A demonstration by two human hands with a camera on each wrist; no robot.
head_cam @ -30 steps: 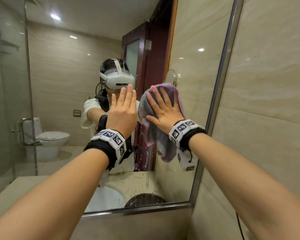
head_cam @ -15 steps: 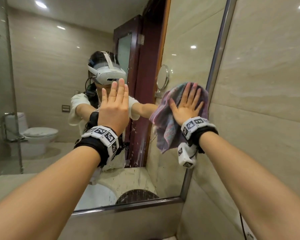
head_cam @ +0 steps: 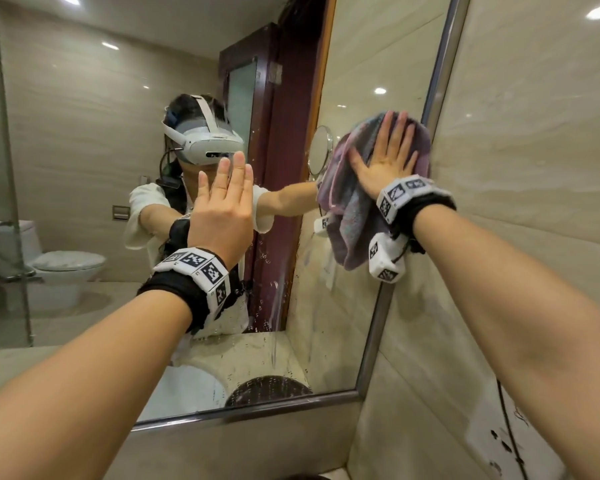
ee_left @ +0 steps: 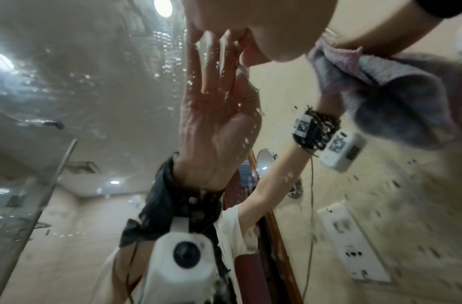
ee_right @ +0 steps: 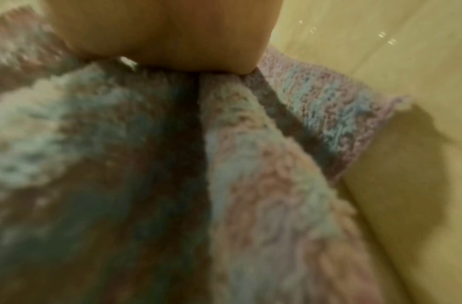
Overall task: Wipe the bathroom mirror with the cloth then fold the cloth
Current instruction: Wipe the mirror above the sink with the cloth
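A large wall mirror (head_cam: 84,140) with a metal frame fills the head view, spotted with water drops near its middle. My right hand (head_cam: 387,161) lies flat with straight fingers on a pink and blue terry cloth (head_cam: 350,220), pressing it against the glass at the mirror's right edge. The cloth (ee_right: 250,185) fills the right wrist view, blurred, under my palm. My left hand (head_cam: 224,206) rests flat on the glass to the left, fingers straight. The left wrist view shows the wet glass (ee_left: 94,82), my left hand (ee_left: 224,24) on it and the cloth (ee_left: 393,98) at right.
The mirror's steel frame (head_cam: 371,341) meets a beige tiled wall (head_cam: 516,168) on the right. A countertop edge (head_cam: 222,455) lies below. Reflected in the glass are a toilet (head_cam: 63,268), a dark red door (head_cam: 278,168) and a round shaving mirror (head_cam: 321,150).
My right hand has slid the cloth rightward across the glass, from beside the left hand to the mirror's right frame. The left hand has stayed flat on the glass.
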